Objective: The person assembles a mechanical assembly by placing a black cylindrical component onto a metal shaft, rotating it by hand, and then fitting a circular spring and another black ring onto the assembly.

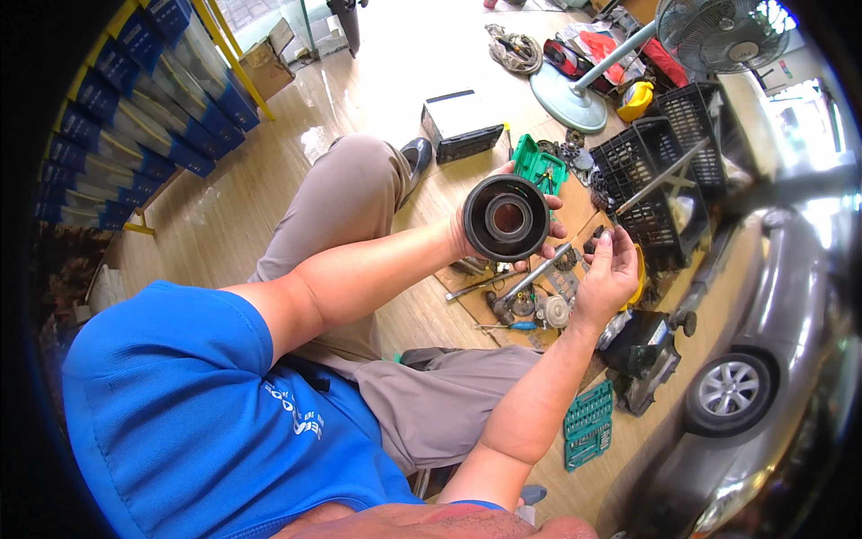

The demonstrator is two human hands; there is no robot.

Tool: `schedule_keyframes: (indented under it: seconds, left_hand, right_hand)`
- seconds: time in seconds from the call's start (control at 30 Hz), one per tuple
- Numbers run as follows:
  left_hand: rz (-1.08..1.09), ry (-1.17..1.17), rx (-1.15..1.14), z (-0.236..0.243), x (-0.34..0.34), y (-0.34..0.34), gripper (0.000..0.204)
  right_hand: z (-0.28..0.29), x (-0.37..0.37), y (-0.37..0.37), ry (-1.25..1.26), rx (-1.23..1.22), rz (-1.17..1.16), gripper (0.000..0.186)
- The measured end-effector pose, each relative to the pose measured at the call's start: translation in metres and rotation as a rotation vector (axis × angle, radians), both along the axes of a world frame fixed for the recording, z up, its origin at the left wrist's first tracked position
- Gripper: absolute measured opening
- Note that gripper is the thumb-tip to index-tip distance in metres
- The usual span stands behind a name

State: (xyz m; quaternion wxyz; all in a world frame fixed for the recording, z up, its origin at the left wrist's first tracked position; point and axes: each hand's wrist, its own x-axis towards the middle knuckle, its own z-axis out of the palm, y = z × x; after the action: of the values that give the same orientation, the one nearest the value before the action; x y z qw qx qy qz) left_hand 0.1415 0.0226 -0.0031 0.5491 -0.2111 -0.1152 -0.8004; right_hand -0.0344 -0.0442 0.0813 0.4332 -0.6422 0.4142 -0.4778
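Note:
My left hand (462, 232) grips a round black cup-shaped part (482, 199) with a hollow centre, its opening facing up toward me. My right hand (609, 280) is raised just to the right of it, apart from it, fingertips curled together; whether they hold anything small I cannot make out. Below both hands lie a cardboard sheet (467, 296) with greasy metal parts, a long steel bar (530, 278), a blue-handled tool (519, 326) and an open green case (539, 162).
Black crates (646, 180), a standing fan (567, 101), coiled hose (514, 49) and a dark box (449, 126) stand ahead. A yellow rack (232, 58) with blue packages is at left. A grey car (799, 296) is close right, near a socket set (588, 427).

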Motion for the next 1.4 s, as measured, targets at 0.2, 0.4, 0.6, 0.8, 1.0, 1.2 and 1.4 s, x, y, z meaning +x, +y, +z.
schedule_keyframes:
  seconds: [0.2,0.4,0.6,0.8,1.0,1.2,1.4]
  left_hand:
    - [-0.028,0.045,0.027,0.002,-0.003,-0.002,0.085]
    - [-0.029,0.069,0.059,0.006,-0.003,0.001,0.086]
    - [-0.042,0.014,0.030,0.010,-0.001,0.002,0.086]
    - [-0.073,-0.036,0.014,0.009,0.000,0.002,0.085]
    - [-0.079,-0.032,0.020,0.009,0.000,0.003,0.088]
    - [-0.072,0.021,0.045,0.009,-0.002,0.002,0.090]
    - [-0.042,0.064,0.066,0.011,-0.004,0.002,0.089]
  right_hand:
    - [-0.002,-0.003,-0.001,0.022,-0.027,0.013,0.026]
    - [-0.003,0.001,0.001,0.019,-0.012,0.014,0.025]
    - [-0.001,0.005,0.003,0.033,-0.020,0.017,0.026]
    - [-0.003,0.008,0.004,0.058,-0.014,0.007,0.027]
    - [-0.005,0.009,0.003,0.083,-0.017,0.020,0.026]
    - [-0.005,0.012,0.007,0.069,0.008,0.027,0.027]
    - [-0.009,0.010,0.003,0.113,-0.098,0.033,0.026]
